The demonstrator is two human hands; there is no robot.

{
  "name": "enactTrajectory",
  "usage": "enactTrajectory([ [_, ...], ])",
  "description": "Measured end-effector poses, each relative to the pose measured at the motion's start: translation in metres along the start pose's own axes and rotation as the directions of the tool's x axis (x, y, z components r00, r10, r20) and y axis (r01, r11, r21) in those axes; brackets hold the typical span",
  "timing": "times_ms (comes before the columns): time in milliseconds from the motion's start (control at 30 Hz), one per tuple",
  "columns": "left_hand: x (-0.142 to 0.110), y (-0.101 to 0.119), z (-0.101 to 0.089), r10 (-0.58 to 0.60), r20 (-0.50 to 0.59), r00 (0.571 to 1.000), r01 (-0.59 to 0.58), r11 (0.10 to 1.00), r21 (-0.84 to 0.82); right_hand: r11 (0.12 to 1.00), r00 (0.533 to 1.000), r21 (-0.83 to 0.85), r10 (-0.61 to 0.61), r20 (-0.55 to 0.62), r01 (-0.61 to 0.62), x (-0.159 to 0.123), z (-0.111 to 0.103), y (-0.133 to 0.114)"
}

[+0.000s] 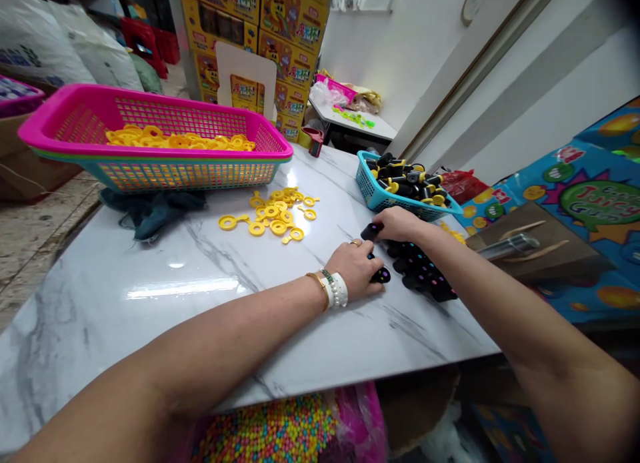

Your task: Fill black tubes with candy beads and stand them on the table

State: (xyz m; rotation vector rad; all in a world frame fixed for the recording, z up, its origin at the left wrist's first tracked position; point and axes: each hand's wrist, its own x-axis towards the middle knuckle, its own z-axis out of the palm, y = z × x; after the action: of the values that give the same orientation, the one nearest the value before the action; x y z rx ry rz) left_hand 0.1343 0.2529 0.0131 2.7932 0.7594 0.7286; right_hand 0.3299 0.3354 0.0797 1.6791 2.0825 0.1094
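Note:
On the marble table point(150, 296) my left hand point(356, 268) is closed on a small black tube point(381, 275) with coloured dots. My right hand point(397, 224) grips another black tube point(371, 231) just beyond it. Both hands rest at the left end of a pile of black tubes point(423, 273) lying on the table. A small blue basket point(376, 195) behind my right hand holds more black tubes with yellow parts. Loose yellow rings point(275, 216) lie scattered in the middle of the table.
A large pink basket point(75, 116) of yellow rings stands at the back left over a dark cloth point(150, 213). Printed cartons point(260, 29) are stacked behind. A brown box point(540, 249) and colourful packaging sit at the right. Coloured candy balls point(275, 433) lie below the table's front edge.

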Motion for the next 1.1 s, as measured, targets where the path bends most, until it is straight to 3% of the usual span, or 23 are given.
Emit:
enactTrajectory([
  [433,0.000,-0.005,0.002,-0.010,-0.032,0.999,0.009,1.000,-0.023,0.997,0.996,0.005,0.078,0.041,-0.078,-0.003,0.002,-0.019],
  [600,-0.002,-0.007,-0.002,-0.021,-0.039,0.999,0.020,1.000,-0.011,0.983,0.987,0.089,0.158,0.009,-0.158,-0.015,-0.013,-0.029],
  [700,-0.003,-0.008,-0.003,-0.030,-0.042,0.999,0.030,1.000,-0.006,0.967,0.974,0.162,0.214,-0.078,-0.199,-0.051,-0.027,-0.030],
  [800,-0.003,-0.009,-0.004,-0.046,-0.058,0.997,0.044,0.998,-0.035,0.951,0.958,0.247,0.230,-0.169,-0.185,-0.109,-0.024,-0.043],
  [867,-0.003,-0.009,-0.004,-0.065,-0.079,0.995,0.059,0.995,-0.080,0.922,0.960,0.385,0.146,-0.239,-0.044,-0.151,-0.008,-0.066],
  [967,-0.003,-0.008,-0.008,-0.109,-0.111,0.988,0.088,0.979,-0.182,0.777,0.937,0.598,0.032,-0.349,0.196,-0.201,0.028,-0.118],
  [1033,-0.004,-0.006,-0.012,-0.148,-0.128,0.981,0.110,0.957,-0.268,0.681,0.927,0.667,-0.045,-0.372,0.301,-0.223,0.052,-0.156],
  [1100,-0.004,-0.007,-0.015,-0.205,-0.142,0.968,0.141,0.919,-0.369,0.657,0.910,0.668,-0.069,-0.409,0.350,-0.237,0.071,-0.185],
])
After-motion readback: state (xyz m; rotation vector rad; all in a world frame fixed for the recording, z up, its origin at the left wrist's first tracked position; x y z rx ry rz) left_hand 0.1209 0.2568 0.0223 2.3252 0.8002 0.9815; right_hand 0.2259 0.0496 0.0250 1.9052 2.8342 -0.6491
